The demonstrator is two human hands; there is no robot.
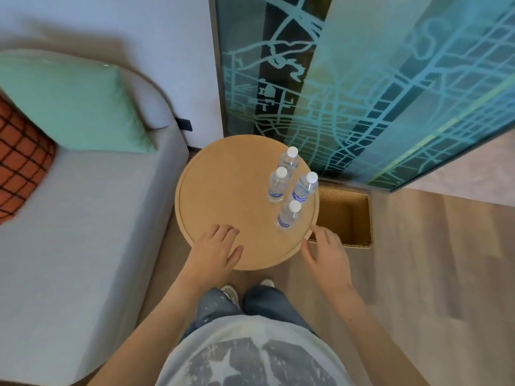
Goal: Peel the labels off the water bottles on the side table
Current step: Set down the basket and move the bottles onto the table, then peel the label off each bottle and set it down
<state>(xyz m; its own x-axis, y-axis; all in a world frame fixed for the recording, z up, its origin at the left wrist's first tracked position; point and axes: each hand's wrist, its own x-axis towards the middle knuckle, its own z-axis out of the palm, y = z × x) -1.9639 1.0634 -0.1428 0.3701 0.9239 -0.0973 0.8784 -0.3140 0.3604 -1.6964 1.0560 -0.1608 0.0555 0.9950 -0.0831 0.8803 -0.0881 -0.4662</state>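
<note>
Step in hand: the approach. No bottle is taken up and no peeling is yet started. Four water bottles stand upright and capped in a tight cluster on the 3 o'clock side of the round wooden counter; whether they touch one another cannot be told. Blue labels show low on three of them, while the far one's band is hidden behind its neighbour. The left hand lies over the counter's rim at 7 o'clock, its grip wide, fingers relaxed, holding nothing; contact with the surface cannot be confirmed. The right hand is at the rim near 4 o'clock, grip likewise wide and empty, fingertips near the nearest bottle but apart from it. Judgement: the next move calls for one hand to take that nearest bottle by the body and lift it clear of the cluster, and for the other to find the label's seam. The thin wall will probably give under a hard squeeze. Obstruction: the bottles are packed close and near the rim, so a careless reach could topple the neighbours. Surroundings: an open wicker basket on the floor at 3 o'clock of the counter; a grey sofa at 9 o'clock carrying a green cushion and an orange checked cushion; a map-patterned glass panel from 12 to 2 o'clock.
</note>
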